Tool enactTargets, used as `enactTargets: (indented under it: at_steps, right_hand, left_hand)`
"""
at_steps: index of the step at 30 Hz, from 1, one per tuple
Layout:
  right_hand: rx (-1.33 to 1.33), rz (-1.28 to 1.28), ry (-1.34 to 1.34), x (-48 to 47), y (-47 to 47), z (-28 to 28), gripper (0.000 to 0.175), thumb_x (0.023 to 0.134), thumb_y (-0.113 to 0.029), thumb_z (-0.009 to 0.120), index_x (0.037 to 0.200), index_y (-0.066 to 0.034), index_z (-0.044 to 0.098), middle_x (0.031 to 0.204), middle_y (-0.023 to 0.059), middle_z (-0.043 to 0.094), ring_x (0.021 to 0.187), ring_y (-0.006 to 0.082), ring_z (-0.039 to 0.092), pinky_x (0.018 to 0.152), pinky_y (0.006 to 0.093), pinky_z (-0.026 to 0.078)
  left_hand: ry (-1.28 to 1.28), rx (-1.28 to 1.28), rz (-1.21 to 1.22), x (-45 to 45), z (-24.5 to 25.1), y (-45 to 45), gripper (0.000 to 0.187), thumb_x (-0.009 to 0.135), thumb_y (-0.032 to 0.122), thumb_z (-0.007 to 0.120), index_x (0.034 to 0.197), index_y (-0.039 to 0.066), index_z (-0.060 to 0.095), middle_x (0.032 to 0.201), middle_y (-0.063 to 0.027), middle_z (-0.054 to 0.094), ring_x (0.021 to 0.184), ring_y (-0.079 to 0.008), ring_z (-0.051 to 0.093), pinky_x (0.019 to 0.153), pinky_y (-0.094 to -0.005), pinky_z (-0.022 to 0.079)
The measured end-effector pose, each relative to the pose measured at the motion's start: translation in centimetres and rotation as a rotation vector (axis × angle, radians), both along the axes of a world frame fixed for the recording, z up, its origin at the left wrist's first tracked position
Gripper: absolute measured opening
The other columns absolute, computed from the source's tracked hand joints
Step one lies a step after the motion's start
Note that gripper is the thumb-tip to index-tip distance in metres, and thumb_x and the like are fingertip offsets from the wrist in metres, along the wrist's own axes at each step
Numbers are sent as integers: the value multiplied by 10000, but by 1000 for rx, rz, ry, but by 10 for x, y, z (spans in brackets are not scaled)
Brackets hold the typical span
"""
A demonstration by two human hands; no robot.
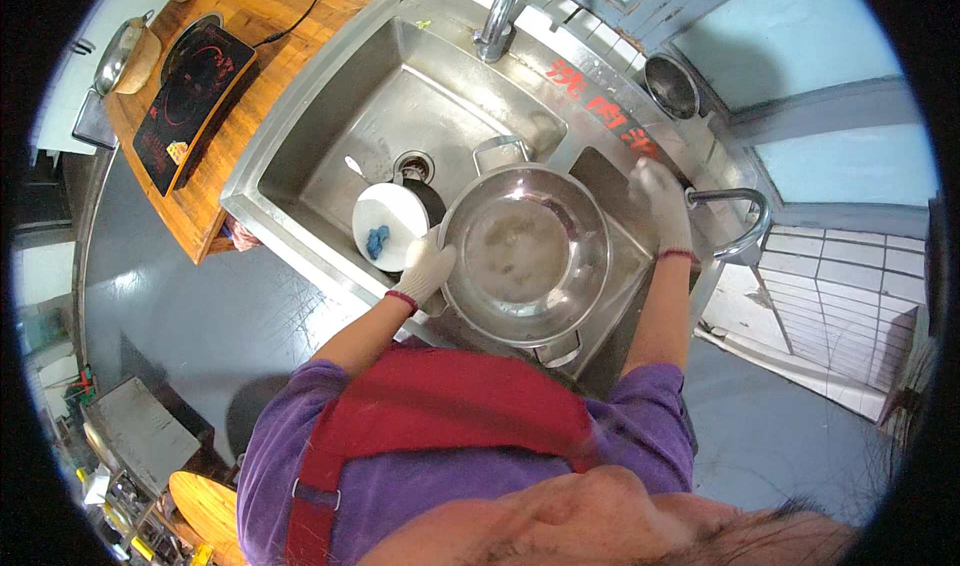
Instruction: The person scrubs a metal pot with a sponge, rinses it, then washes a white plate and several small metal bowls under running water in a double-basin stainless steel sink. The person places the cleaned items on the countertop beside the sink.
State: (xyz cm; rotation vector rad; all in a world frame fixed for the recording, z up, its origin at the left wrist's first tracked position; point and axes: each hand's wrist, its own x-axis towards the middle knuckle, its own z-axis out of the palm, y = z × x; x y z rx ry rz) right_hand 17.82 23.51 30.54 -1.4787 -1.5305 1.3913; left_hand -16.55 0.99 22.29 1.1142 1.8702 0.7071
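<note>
A wide stainless steel pan (525, 255) with two loop handles rests over the divider of a double sink. My left hand (429, 267), in a cream knitted glove, is at the pan's left rim, its fingers partly hidden. Beside it in the left basin, a white round plate or lid (390, 225) carries a crumpled blue cloth or scrubber (377, 242) and sits over a dark pot. My right hand (660, 198), gloved too and blurred, is over the right basin, apart from the pan and close to the right faucet (739, 221). Whether it holds anything is unclear.
A white spoon (354, 165) lies near the drain (414, 167) in the left basin (330, 138). A chrome faucet (495, 26) rises behind. An induction cooktop (195, 108) stands on the wooden counter (292, 11). A metal bowl (671, 86) rests at the sink's back right.
</note>
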Motion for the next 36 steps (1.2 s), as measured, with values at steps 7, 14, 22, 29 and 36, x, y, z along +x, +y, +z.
enactTargets:
  at_steps: [7, 14, 22, 29, 36]
  right_hand:
    - [-205, 56, -500, 19, -170, -50, 437, 846, -324, 569, 1114, 22, 567, 1019, 166, 624, 916, 247, 596, 824, 328, 449]
    - [-181, -343, -236, -7, -253, -105, 380, 805, -283, 579, 1031, 23, 559, 961, 207, 620, 913, 297, 595, 803, 383, 443]
    - [-444, -493, 1, -12, -290, -163, 360, 798, -259, 575, 1062, -14, 577, 874, 78, 610, 738, 170, 560, 627, 329, 457]
    - [-564, -677, 1043, -13, -309, -184, 408, 832, -290, 598, 1127, -8, 590, 952, 96, 633, 778, 197, 598, 678, 317, 481]
    - [-622, -570, 868, 13, -313, -164, 425, 821, -262, 599, 1159, -7, 567, 980, 94, 627, 817, 189, 593, 690, 307, 478]
  left_hand:
    - [-56, 225, 149, 7, 2, 1, 366, 775, 172, 525, 1110, 25, 532, 871, -216, 644, 829, -359, 629, 738, -420, 480]
    - [-54, 198, 116, 19, 49, 4, 291, 768, 216, 659, 912, 4, 522, 738, -99, 608, 687, -169, 577, 636, -317, 465]
    - [-496, 16, -228, 70, 137, 43, 253, 861, 210, 606, 959, -23, 604, 720, -38, 604, 577, -87, 568, 494, -216, 453]
    - [-781, 34, -762, 151, 177, 37, 474, 869, 265, 556, 1229, -37, 496, 1015, -125, 624, 819, -173, 633, 584, -276, 546]
    - [-879, 13, -804, 183, 172, 17, 586, 872, 187, 568, 1346, -59, 325, 1047, -163, 608, 875, -200, 628, 639, -304, 555]
